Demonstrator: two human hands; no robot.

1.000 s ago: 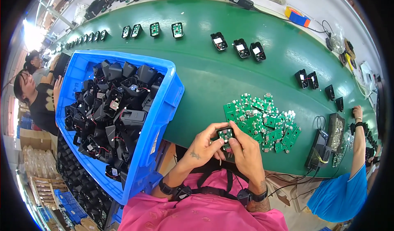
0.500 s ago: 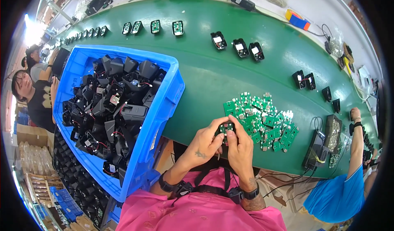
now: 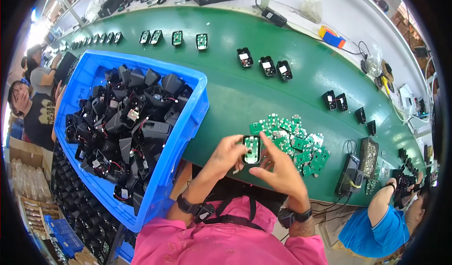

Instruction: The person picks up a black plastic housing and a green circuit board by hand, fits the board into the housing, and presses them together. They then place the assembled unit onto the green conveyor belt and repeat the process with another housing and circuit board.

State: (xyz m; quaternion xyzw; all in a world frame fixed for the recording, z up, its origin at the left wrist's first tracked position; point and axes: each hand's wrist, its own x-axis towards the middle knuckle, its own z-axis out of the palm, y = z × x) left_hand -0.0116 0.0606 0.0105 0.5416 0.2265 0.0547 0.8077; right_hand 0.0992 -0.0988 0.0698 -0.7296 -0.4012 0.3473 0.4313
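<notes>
Since the earlier frame, the right hand (image 3: pixel 282 168) has come off the face of the green board (image 3: pixel 253 149), where both thumbs lay, and its fingers are now spread apart. The board sits inside a black housing (image 3: pixel 252 163) above the bench's near edge, between the two hands. The left hand (image 3: pixel 226 155) grips the housing's left side, seemingly to steady it with the board facing up. The right forefinger is at the far right corner; whether it touches, I cannot tell.

Just beyond and to the right lies a heap of loose boards (image 3: pixel 301 146), likely put there for easy reach. To the left, a blue bin (image 3: pixel 201 93) keeps many dark casings (image 3: pixel 155 129) together. Along the far side, spaced units (image 3: pixel 201 41) show boards on the left; others (image 3: pixel 267 66) nearer the middle show white pieces, perhaps grouped by stage. At the right is a co-worker in a blue top (image 3: pixel 374 232).
</notes>
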